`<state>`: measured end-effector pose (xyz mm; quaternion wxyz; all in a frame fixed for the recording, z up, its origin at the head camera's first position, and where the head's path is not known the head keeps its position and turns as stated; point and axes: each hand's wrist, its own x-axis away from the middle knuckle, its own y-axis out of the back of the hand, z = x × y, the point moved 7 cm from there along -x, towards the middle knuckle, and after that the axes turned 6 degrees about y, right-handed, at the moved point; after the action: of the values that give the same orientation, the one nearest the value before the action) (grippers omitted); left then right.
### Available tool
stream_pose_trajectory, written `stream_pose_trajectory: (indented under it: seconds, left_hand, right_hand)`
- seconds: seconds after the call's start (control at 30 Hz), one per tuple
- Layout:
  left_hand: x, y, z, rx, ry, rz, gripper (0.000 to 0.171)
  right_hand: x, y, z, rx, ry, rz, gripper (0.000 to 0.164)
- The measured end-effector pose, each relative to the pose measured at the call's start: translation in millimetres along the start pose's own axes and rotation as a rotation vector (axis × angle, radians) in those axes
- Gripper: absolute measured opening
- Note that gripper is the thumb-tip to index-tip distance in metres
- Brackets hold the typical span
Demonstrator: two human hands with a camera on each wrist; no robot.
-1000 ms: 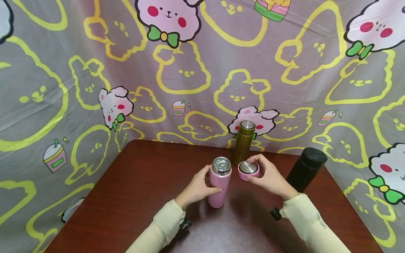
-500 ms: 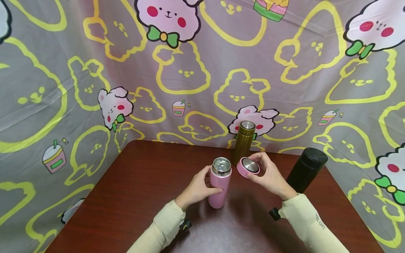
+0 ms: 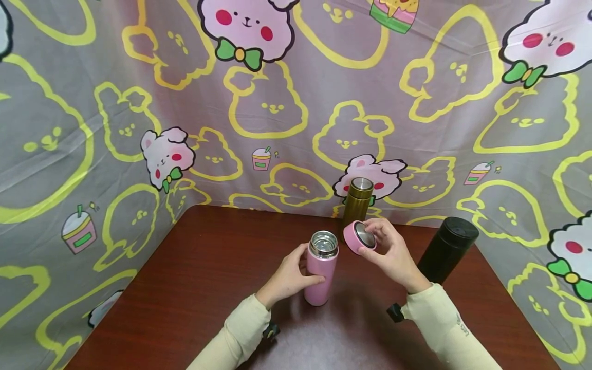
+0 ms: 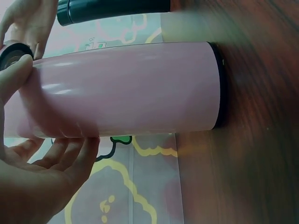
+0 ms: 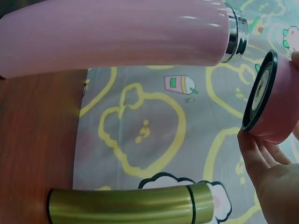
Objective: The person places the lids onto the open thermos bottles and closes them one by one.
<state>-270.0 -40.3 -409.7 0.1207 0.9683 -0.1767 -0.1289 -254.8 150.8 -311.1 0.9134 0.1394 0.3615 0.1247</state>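
Opening looks done: the pink bottle (image 3: 322, 267) stands upright on the worktop (image 3: 222, 267), mouth uncovered, the left hand's (image 3: 289, 275) fingers wrapped round its body. The right hand's (image 3: 390, 257) fingers pinch the pink lid (image 3: 359, 237), tilted and held clear at the bottle's two o'clock. Left undone: the lid is neither seated nor set down. The gold flask (image 3: 355, 208) at one o'clock and black flask (image 3: 446, 249) at three appear capped.

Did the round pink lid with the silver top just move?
Yes, up and slightly left: in the head view, the pink lid now hides more of the shiny gold cylindrical bottle.
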Motion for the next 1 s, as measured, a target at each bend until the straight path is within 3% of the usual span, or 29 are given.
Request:
stream_pose_trajectory:
  seconds: [0.13,0.3,0.8,1.0]
  left_hand:
    - [4.2,0.8,-11.9,0.012,-0.011,0.012,0.068]
    - [8.0,2.6,-22.3,0.007,-0.001,0.031,0.066]
    - [7.1,4.2,-19.5,0.015,0.002,0.037,0.065]
    - [9.4,5.9,-19.0,-0.035,0.001,0.02,0.064]
  right_hand:
    - [-3.2,-2.3,8.4,-0.029,0.012,-0.035,0.036]
    - [-9.0,-8.3,15.7,-0.024,0.021,0.004,0.045]
    - [-26.0,-34.2,24.9,-0.035,0.027,0.143,0.056]
    - [-29.7,-43.5,25.6,-0.063,0.054,0.17,0.054]
